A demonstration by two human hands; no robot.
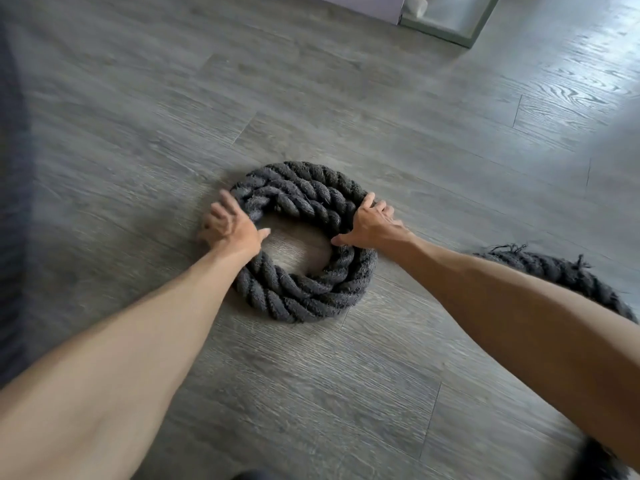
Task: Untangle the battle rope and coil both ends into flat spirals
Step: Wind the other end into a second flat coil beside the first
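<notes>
Left grip [232,225] loose and open, fingers [221,211] spread out and a bit blurry, pressed down flat on the left side of the rope [304,296], thumb poking into the hole in the middle. Right grip [372,226] closed round the right side of the same rope, fingers [377,206] bent over the outer edge and thumb on the inner edge. Rope thick, dark grey and twisted, wound into a flat circle of about two turns on the floor [346,98], with bare floor showing through the hole. Right between the two grips, touching both, straight ahead of the arms. More of the rope off to the right, a frayed stretch [550,268] lying on the floor behind the right forearm, apart from the wound part. Something dark and blurry in the bottom right corner, too smeared to tell what. Floor of grey wood boards. Far off at the top, a pale box [363,5] beside a green-edged frame [450,27].
</notes>
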